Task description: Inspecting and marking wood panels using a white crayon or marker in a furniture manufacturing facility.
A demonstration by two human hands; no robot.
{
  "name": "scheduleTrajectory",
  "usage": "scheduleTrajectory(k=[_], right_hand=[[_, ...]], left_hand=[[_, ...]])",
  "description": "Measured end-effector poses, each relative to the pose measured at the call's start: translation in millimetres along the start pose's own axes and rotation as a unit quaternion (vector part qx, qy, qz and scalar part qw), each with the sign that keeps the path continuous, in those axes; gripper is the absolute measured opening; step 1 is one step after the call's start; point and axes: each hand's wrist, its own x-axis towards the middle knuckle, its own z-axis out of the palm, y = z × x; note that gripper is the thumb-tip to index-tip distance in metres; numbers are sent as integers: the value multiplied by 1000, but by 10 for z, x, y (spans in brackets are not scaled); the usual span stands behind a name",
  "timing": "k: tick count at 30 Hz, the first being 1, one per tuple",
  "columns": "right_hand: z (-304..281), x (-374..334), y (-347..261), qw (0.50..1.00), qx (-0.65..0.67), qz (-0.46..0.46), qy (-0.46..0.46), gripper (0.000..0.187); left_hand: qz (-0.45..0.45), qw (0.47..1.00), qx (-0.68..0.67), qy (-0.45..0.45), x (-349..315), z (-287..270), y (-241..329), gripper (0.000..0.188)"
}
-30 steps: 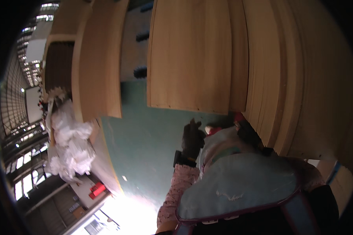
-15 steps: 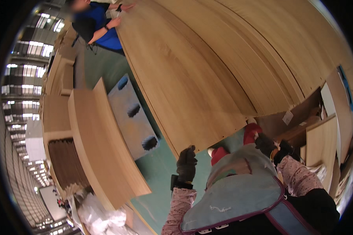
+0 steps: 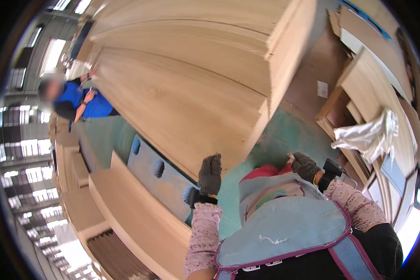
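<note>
Standing at a long wooden panel (image 3: 172,107), gloved left hand (image 3: 211,175) at its near corner.
In the head view, the left hand's fingers are together and upright; whether they grip the panel I cannot tell. The right hand (image 3: 304,167), fingers curled, is beside the grey-blue apron (image 3: 280,224), its hold unclear. The panel stretches beside stacked boards (image 3: 210,51) toward a co-worker (image 3: 72,95) in blue.

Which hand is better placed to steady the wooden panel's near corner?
Probably the left hand: it is at the near corner of the wooden panel, while the right hand is off to the side, beside the apron.
</note>
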Motion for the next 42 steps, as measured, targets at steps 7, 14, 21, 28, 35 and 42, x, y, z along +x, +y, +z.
scheduleTrajectory(k=[7,14,21,28,35,42], right_hand=[[47,-744,676,966,105,153,178,32],[1182,-959,351,881,240,285,293,30],[2153,-826,-433,911,181,279,242,34],[2273,-748,-414,890,232,320,228,29],[2348,-698,-322,877,257,289,286,32],[2409,-634,-313,869,289,290,277,32]], left_hand=[[354,883,253,-174,894,435,417,23],[445,750,339,-353,1627,822,684,22],[496,642,414,-413,1823,1010,780,19],[522,599,419,-440,1905,1078,814,18],[526,617,428,-400,1903,1092,844,16],[512,562,453,-466,1946,1114,858,16]])
